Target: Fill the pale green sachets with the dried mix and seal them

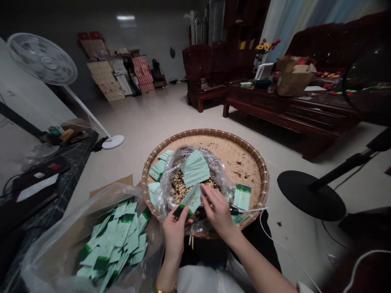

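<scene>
- Hands, two: the left hand [174,228] pinches the lower end of one green packet [193,198] between thumb and fingers; the right hand [218,207] has its fingertips at the packet's right edge.
- Below the packet, one clear plastic bag [167,179] sits open, holding brown-and-cream dried bits [179,187]; one fanned stack of packets [195,167] lies on them, too overlapped to count.
- Under this bag, one round woven tray [264,179] carries three packet clusters [157,171] to the bag's left and two clusters [242,197] to its right.
- Left of the tray, one larger plastic bag [58,244] with a heap of packets [113,240] beyond counting.
- Farther out, one white fan [45,61], one black stand base [308,199], one wooden table [275,103] and one paper bag [293,81] on it.
</scene>
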The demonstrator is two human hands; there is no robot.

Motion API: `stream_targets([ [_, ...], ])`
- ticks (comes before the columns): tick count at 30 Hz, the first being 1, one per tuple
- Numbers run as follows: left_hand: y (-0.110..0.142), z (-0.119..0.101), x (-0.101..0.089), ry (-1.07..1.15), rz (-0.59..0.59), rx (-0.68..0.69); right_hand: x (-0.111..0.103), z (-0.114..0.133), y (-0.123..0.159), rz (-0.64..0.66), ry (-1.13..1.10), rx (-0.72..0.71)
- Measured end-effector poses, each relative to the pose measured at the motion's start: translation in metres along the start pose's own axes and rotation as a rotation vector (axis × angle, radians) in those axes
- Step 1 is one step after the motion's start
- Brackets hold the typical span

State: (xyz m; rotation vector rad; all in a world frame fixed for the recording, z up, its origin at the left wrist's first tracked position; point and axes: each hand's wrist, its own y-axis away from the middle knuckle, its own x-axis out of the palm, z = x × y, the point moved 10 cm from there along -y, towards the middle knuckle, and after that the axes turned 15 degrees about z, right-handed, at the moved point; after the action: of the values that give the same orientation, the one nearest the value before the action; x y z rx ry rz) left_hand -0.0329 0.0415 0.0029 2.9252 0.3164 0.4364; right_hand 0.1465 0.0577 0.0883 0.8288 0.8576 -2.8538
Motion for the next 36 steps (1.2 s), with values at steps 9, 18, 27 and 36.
stream_targets([
  [9,0.001,0.004,-0.004,-0.073,0.013,0.010,0.003,-0.024,0.004,0.005,-0.283,0.171],
  [18,-0.001,0.000,-0.008,-0.118,0.047,0.024,0.007,-0.036,-0.003,0.101,-0.207,0.234],
  [27,-0.006,0.007,0.001,-0.016,0.161,-0.015,0.002,0.007,-0.001,0.193,-0.076,-0.082],
  [36,-0.004,0.012,0.016,0.034,0.338,-0.053,0.049,-0.044,0.018,0.453,-0.708,0.458],
])
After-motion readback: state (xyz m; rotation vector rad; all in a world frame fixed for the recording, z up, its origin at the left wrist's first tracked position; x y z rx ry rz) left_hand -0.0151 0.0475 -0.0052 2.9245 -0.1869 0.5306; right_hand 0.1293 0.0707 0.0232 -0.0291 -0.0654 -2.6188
